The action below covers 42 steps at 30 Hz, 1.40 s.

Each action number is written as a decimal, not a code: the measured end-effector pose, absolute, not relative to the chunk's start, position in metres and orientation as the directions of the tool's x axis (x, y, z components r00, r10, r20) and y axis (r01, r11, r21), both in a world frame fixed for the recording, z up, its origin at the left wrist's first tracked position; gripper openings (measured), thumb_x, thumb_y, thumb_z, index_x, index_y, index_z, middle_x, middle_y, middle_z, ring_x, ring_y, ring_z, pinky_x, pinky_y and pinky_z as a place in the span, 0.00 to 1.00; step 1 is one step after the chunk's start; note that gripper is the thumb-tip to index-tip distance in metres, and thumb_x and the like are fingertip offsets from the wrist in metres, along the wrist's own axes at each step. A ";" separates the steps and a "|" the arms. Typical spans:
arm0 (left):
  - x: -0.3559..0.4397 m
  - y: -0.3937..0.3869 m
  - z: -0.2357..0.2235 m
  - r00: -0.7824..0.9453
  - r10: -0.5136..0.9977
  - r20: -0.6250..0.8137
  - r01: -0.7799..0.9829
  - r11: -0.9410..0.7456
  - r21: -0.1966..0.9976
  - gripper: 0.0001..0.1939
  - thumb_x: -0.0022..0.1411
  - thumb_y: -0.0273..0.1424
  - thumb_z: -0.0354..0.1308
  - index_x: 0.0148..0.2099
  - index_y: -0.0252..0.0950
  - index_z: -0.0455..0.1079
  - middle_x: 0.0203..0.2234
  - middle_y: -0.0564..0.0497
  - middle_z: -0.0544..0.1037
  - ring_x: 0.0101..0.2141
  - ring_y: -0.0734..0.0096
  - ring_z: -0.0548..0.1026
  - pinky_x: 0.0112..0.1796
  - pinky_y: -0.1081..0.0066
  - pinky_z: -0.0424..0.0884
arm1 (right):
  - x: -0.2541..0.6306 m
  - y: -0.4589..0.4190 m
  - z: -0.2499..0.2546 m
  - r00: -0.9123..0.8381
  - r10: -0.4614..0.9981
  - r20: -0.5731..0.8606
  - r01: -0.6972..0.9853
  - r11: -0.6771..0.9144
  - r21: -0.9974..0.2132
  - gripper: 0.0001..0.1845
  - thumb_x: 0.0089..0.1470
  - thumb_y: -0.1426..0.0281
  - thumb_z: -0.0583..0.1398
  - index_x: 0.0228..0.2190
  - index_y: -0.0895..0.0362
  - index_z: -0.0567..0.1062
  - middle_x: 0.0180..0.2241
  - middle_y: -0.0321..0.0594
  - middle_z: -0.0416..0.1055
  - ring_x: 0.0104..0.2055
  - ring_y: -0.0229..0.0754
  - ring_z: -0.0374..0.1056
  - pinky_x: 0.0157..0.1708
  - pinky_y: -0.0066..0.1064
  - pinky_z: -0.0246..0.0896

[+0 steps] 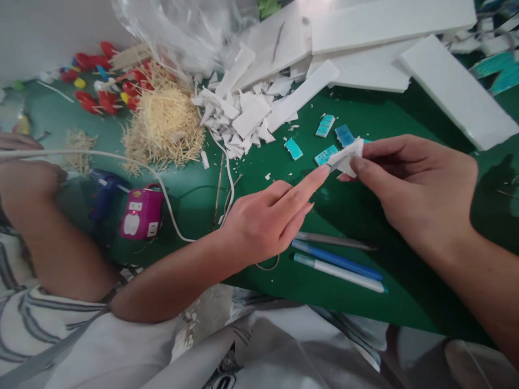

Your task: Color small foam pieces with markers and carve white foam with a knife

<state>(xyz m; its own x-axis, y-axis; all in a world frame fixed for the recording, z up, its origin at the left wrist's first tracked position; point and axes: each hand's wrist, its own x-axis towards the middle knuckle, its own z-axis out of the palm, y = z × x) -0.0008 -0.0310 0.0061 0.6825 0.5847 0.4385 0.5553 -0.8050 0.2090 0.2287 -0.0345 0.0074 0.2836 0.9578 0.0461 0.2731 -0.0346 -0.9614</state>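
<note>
My right hand point(421, 183) pinches a small white foam piece point(349, 156) between thumb and fingers. From the other side my left hand point(271, 216) reaches to it, index finger stretched along a thin grey blade point(333, 166) that touches the foam. The blade's handle is hidden within my closed fingers. Behind the foam lie small blue-painted foam pieces: a striped one point(325, 125), a dotted one point(325, 155), a darker one point(344, 135) and a plain turquoise one point(293, 148). Below my hands rest a grey pen-like tool point(336, 239), a blue pen point(336, 260) and a white pen point(340, 273).
White foam scraps point(247, 113) and large foam boards point(365, 70) fill the back. Straw-like sticks point(166, 124), red pieces point(107, 100), a magenta power socket point(141, 213), a blue glue gun point(105, 192) and a white cable point(172, 210) lie left, beside another person's arm point(60, 232).
</note>
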 end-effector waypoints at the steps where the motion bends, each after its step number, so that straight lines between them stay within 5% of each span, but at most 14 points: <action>1: -0.001 -0.031 0.006 0.683 0.587 0.435 0.557 -0.804 0.210 0.19 0.82 0.28 0.50 0.70 0.32 0.65 0.37 0.54 0.83 0.32 0.79 0.81 0.34 0.79 0.75 | 0.229 -0.035 0.007 0.282 0.958 0.051 0.279 -0.031 -0.960 0.05 0.55 0.72 0.73 0.30 0.50 0.84 0.29 0.31 0.84 0.31 0.41 0.83 0.32 0.32 0.81; 11: -0.001 -0.031 0.009 0.694 0.563 0.449 0.534 -0.821 0.205 0.18 0.82 0.26 0.50 0.68 0.29 0.68 0.36 0.53 0.83 0.32 0.79 0.79 0.35 0.78 0.75 | 0.229 -0.034 0.009 0.257 0.965 0.058 0.289 -0.019 -0.957 0.05 0.55 0.72 0.72 0.29 0.50 0.84 0.29 0.33 0.84 0.29 0.40 0.81 0.32 0.33 0.81; 18: -0.003 -0.032 0.009 0.694 0.574 0.434 0.539 -0.815 0.213 0.25 0.80 0.25 0.51 0.75 0.36 0.63 0.39 0.54 0.85 0.33 0.80 0.80 0.40 0.80 0.79 | 0.234 -0.034 0.005 0.220 0.974 0.046 0.277 -0.017 -0.961 0.04 0.55 0.72 0.72 0.31 0.50 0.86 0.29 0.32 0.83 0.29 0.40 0.80 0.35 0.35 0.81; 28: 0.001 -0.031 0.008 0.699 0.548 0.460 0.530 -0.828 0.181 0.18 0.81 0.25 0.50 0.66 0.28 0.70 0.38 0.52 0.85 0.31 0.79 0.77 0.38 0.80 0.77 | 0.231 -0.034 0.006 0.223 0.974 0.047 0.313 -0.026 -0.950 0.04 0.54 0.70 0.73 0.30 0.49 0.85 0.28 0.32 0.82 0.28 0.40 0.80 0.33 0.34 0.80; 35: -0.004 -0.031 0.007 0.717 0.574 0.395 0.548 -0.815 0.188 0.23 0.81 0.27 0.49 0.73 0.34 0.63 0.39 0.54 0.84 0.33 0.79 0.79 0.37 0.78 0.78 | 0.237 -0.037 0.002 0.113 0.974 0.198 0.521 0.112 -0.846 0.03 0.59 0.70 0.70 0.34 0.50 0.85 0.32 0.33 0.83 0.32 0.41 0.81 0.34 0.34 0.78; 42: -0.001 -0.030 0.006 0.700 0.557 0.447 0.549 -0.820 0.162 0.21 0.81 0.27 0.50 0.71 0.33 0.67 0.36 0.55 0.82 0.32 0.78 0.78 0.36 0.79 0.76 | 0.230 -0.031 0.005 0.212 0.977 -0.015 0.212 -0.061 -0.975 0.03 0.54 0.72 0.72 0.30 0.52 0.85 0.27 0.33 0.83 0.28 0.39 0.80 0.32 0.33 0.80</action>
